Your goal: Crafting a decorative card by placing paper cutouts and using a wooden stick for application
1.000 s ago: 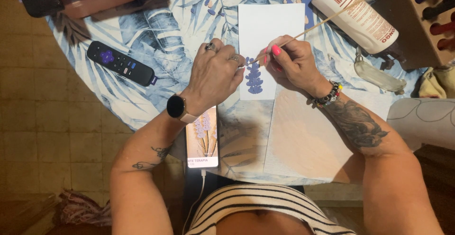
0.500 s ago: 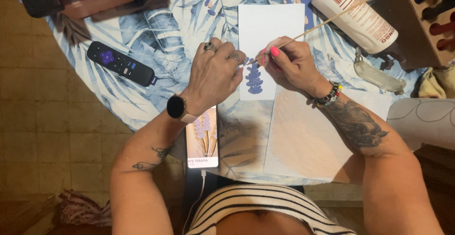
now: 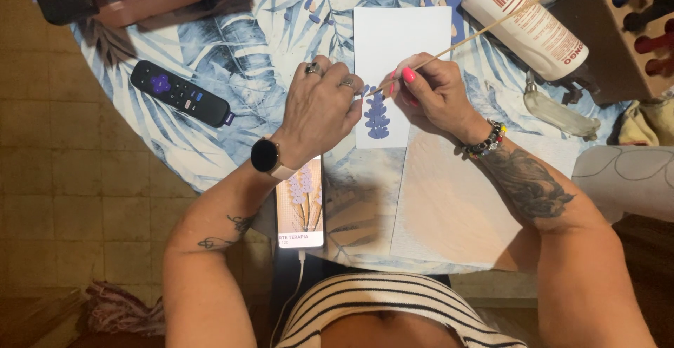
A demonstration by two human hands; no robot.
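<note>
I am noting the left hand [image 3: 319, 106] curled, fingertips pressing the white card [image 3: 397, 46] flat on the desk [image 3: 232, 39]. The right hand [image 3: 432, 95] is pinching a thin brush [image 3: 491, 28], its tip touching the purple flower [image 3: 377, 117] between both hands. Painting is under way; the next dab is calling for a steady card.

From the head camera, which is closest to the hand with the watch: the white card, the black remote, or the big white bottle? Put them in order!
Measured from the left hand:
1. White card, right beside the fingers, touching them.
2. Black remote, on the tablecloth out to the hand's other side, apart from it.
3. Big white bottle, lying past the right hand, at the table's far right.
</note>
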